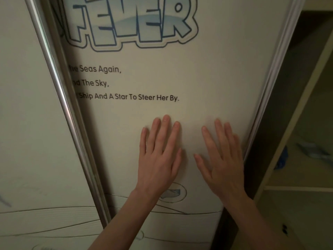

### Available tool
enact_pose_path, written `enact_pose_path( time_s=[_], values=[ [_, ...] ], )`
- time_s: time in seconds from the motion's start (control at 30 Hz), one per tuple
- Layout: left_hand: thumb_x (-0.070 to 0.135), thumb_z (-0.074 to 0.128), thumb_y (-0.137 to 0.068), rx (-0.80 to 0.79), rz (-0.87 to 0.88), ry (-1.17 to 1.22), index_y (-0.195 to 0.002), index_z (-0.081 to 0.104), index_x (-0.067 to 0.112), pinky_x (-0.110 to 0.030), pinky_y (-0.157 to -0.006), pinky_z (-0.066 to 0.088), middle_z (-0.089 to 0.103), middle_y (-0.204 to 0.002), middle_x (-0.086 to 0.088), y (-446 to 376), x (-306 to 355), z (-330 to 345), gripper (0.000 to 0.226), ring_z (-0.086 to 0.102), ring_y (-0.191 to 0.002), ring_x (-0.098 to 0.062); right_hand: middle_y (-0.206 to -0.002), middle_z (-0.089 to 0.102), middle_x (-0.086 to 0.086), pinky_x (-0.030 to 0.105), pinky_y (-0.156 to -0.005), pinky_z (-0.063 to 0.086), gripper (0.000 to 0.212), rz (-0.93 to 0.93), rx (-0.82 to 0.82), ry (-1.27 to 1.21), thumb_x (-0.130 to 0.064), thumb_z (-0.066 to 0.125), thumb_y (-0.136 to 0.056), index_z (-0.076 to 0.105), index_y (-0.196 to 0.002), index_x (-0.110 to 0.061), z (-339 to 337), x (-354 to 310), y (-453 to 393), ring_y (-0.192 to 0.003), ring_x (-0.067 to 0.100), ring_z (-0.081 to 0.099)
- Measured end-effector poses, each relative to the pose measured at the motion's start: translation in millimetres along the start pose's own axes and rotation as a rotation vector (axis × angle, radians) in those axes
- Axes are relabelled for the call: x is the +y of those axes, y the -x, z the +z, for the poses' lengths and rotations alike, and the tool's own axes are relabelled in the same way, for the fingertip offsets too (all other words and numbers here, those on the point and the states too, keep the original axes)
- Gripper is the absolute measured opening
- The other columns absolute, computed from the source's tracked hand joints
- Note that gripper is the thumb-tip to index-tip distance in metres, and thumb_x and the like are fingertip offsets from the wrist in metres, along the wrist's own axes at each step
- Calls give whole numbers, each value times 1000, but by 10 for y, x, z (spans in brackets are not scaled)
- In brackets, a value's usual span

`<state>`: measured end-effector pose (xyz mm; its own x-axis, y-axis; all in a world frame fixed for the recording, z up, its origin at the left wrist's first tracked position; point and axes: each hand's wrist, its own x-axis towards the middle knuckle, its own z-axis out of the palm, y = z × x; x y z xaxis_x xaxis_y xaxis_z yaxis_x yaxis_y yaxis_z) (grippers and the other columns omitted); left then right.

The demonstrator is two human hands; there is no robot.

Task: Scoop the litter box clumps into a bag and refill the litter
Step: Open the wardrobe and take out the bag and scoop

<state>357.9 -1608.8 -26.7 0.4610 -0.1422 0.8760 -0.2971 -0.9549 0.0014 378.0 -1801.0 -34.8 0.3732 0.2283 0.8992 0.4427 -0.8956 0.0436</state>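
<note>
A white sliding wardrobe door (162,83) printed with large blue letters and lines of black text fills the view. My left hand (159,156) lies flat on the door with straight, spread fingers. Beside it, closer to the door's right edge, my right hand (223,159) also presses flat against the panel. Neither hand holds anything. No litter box, scoop, bag or litter shows in this view.
A second door panel (27,123) sits at the left behind a metal frame strip (59,91). At the right, the wardrobe stands partly open, showing dim shelves (299,188) and something blue (282,159) lying inside.
</note>
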Motion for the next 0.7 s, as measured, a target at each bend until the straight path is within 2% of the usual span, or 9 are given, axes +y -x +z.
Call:
enact_pose_path(
  time_s=[0.1,0.23,0.7],
  values=[
    [31,54,-103,3,13,4,-159,33,12,-60,-121,23,22,-168,-14,-15,14,9,63,15,-157,-32,-165,22,19,58,-122,20,65,69,46,85,-40,58,-100,38,-154,-10,-7,18,-19,-154,37,17],
    [32,54,-102,-6,14,3,-159,33,12,-59,-122,23,21,-168,-15,-5,16,32,63,14,-157,-33,-166,17,18,55,-123,20,70,89,-20,110,-44,57,-100,32,-157,-11,39,28,-51,-155,33,14],
    [33,56,-102,-18,-46,-35,-158,34,13,-59,-121,24,21,-168,-15,123,-303,-52,63,15,-157,-33,-168,10,14,52,-125,13,76,60,-81,20,-54,53,-99,27,-159,-16,232,-461,-159,-156,30,8]
  ],
)
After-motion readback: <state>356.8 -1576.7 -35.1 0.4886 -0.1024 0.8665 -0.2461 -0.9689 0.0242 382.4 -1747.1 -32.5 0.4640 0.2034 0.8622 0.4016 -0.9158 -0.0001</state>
